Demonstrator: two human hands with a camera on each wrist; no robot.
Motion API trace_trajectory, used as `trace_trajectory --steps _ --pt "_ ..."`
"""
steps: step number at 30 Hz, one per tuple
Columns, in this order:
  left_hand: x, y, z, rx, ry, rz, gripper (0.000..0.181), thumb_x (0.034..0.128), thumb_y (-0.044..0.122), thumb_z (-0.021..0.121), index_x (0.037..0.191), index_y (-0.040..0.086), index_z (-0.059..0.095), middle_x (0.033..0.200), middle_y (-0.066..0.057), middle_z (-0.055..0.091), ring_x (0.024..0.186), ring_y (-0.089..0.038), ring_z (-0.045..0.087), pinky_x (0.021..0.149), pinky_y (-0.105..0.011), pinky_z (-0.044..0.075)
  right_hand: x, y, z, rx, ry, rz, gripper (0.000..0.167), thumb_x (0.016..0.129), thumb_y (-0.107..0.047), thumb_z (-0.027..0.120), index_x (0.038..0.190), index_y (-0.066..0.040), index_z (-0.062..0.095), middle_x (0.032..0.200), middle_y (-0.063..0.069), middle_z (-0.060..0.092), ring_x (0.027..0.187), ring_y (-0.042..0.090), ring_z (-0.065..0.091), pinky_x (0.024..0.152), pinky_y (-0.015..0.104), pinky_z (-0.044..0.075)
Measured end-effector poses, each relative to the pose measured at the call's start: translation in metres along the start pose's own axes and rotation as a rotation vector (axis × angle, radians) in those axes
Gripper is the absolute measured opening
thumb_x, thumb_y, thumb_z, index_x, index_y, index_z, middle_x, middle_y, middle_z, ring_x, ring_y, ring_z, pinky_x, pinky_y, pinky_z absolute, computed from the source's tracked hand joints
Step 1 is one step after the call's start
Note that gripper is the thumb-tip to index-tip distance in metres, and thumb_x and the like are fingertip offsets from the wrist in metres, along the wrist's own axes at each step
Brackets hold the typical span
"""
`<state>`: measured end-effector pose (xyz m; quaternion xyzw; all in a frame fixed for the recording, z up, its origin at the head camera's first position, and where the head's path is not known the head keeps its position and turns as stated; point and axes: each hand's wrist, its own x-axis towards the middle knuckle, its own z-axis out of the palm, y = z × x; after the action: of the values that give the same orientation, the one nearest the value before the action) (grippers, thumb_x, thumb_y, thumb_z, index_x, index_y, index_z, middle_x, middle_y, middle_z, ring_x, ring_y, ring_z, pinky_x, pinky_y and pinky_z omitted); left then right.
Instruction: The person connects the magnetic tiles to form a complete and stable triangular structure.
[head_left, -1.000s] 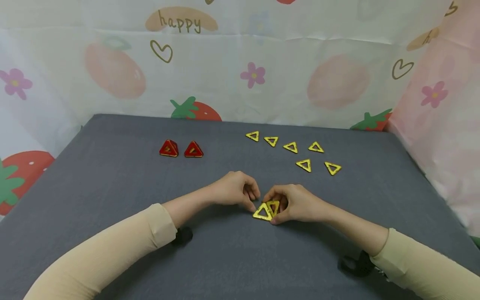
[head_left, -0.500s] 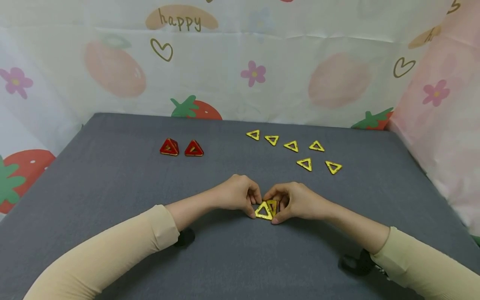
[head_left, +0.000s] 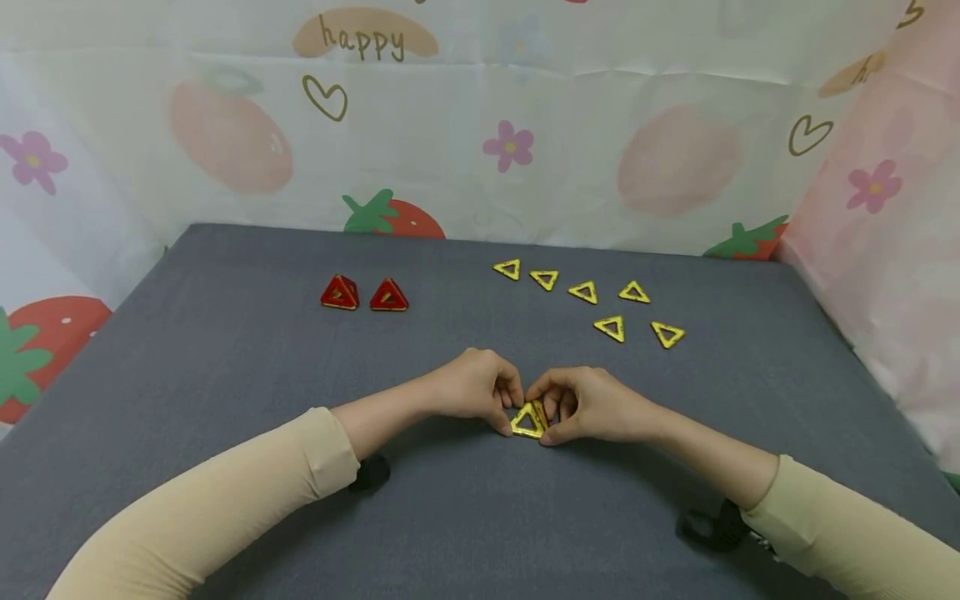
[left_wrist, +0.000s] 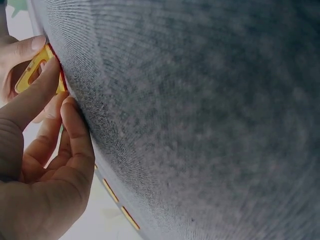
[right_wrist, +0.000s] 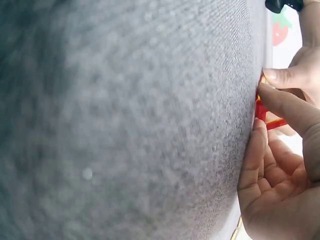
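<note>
A: Down on the grey tabletop [head_left: 450, 525] we go, two hands working close together! The left hand [head_left: 468, 383] has thumb and forefinger pinched on the front triangle [head_left: 528, 433], a yellow one, from its left side.

B: And the right hand [head_left: 596, 404] has a grip as well, thumb low, forefinger high, clamped on the tilted triangle [head_left: 540, 410]! That one's yellow too, standing steeply against its neighbour.

A: So it's two yellow pieces between the fingers, touching each other, just right of the middle of the tabletop!

B: The left wrist view catches a yellow face with a thin red edge; the right wrist view shows red on these pieces.

A: And the loose ones? Six yellow triangles [head_left: 620, 331], lying flat, each with a hollow centre: four strung along the back, two nearer, all apart!

B: Eight yellow pieces in sight, then. Swing over to the far left: red pyramids [head_left: 348, 287], and there are two, side by side with a slim gap!

A: Each has an opening in its front face, with something yellowish showing through, too small to make out.

B: Count two beige sleeves [head_left: 225, 500], two black devices [head_left: 372, 473], one by each wrist, and on the backdrop cloth [head_left: 427, 158] three pink flowers [head_left: 510, 146]!
</note>
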<state>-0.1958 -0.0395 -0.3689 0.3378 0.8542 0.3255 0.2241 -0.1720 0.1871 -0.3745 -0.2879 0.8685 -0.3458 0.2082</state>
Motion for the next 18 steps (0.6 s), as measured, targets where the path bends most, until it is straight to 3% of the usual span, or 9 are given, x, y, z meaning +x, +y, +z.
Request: trace_trajectory --steps 5,8,13,18 --pt "0.003 -0.004 -0.009 -0.011 -0.022 0.009 0.025 0.0753 0.014 0.086 0.098 0.009 0.075 0.092 -0.004 0.075 0.075 -0.002 0.064 0.067 -0.016 0.053 0.001 0.0 0.001 -0.026 0.01 0.004 0.044 0.079 -0.023 0.084 0.118 -0.019 0.066 0.088 -0.003 0.065 0.068 0.008 0.06 0.062 0.023 0.052" --pt "0.008 -0.007 -0.019 -0.033 0.022 0.0 0.024 0.0784 0.014 0.084 0.1 0.008 0.075 0.093 -0.005 0.076 0.075 -0.005 0.065 0.067 -0.019 0.053 0.001 -0.001 0.001 -0.036 0.01 0.007 0.043 0.079 -0.024 0.084 0.117 -0.02 0.066 0.087 -0.004 0.065 0.067 0.007 0.059 0.062 0.023 0.052" --pt "0.024 -0.012 -0.038 -0.074 0.22 -0.068 0.024 0.0857 0.014 0.077 0.108 0.006 0.072 0.101 -0.009 0.075 0.084 -0.015 0.069 0.073 -0.026 0.056 0.0 -0.001 0.0 -0.022 0.008 0.009 0.043 0.079 -0.024 0.084 0.118 -0.02 0.066 0.087 -0.003 0.064 0.066 0.007 0.059 0.062 0.023 0.051" --pt "0.047 -0.02 -0.056 -0.088 0.442 -0.167 0.034 0.09 0.014 0.072 0.122 0.005 0.066 0.122 -0.014 0.068 0.111 -0.026 0.065 0.095 -0.04 0.054 0.0 0.001 0.001 -0.012 0.015 0.002 0.043 0.078 -0.024 0.084 0.117 -0.021 0.067 0.087 -0.003 0.064 0.067 0.007 0.059 0.063 0.022 0.051"
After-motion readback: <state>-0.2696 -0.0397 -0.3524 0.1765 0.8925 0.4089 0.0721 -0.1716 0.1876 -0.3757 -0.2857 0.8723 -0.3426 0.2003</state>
